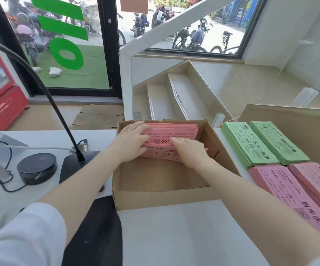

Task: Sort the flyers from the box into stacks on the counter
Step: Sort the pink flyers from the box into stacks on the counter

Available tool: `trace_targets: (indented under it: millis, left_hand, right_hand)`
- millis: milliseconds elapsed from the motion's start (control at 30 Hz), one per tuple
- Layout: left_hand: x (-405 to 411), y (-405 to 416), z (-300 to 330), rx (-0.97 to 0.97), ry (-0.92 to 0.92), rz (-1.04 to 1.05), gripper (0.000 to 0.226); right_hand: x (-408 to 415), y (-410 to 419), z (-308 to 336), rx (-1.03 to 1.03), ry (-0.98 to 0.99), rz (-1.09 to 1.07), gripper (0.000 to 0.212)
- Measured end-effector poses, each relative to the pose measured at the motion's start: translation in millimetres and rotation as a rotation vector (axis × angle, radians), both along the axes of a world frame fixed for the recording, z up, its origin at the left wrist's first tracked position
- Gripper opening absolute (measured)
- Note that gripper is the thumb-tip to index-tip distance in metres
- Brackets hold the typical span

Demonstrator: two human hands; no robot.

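An open cardboard box (161,196) stands on the white counter (184,237). At its far end lies a pile of pink flyers (176,134). My left hand (130,143) grips the pile's left side, fingers curled over its top. My right hand (190,150) rests on the near flyers, fingers tucked in among them. To the right of the box, two stacks of green flyers (247,144) (278,143) lie side by side. In front of them sit two stacks of pink flyers (282,191) (316,181).
A black gooseneck microphone base (74,166) and a round black device (37,167) with cables sit left of the box. A dark pad (96,233) lies at the counter's near edge. A cardboard sheet (293,127) stands behind the stacks. Stairs (174,100) drop beyond the counter.
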State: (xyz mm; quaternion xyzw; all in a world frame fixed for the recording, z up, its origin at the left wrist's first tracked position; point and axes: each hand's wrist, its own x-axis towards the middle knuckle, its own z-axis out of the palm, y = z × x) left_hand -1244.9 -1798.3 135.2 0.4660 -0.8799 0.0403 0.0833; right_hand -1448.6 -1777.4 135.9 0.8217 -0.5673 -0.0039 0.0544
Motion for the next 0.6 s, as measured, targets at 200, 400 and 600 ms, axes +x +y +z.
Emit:
trace_targets:
  millis: [200, 400, 600]
  left_hand:
    - [-21, 77, 23, -0.156, 0.286, -0.113, 0.023]
    - [-53, 185, 42, -0.304, 0.420, -0.200, 0.025]
    - [-75, 252, -35, -0.047, 0.358, -0.060, 0.037]
  right_hand:
    - [-37, 69, 40, -0.144, -0.251, 0.040, 0.023]
    - [-82, 176, 79, -0.259, -0.390, 0.217, 0.009]
    - [-103, 222, 7, 0.047, -0.181, 0.189, 0.015]
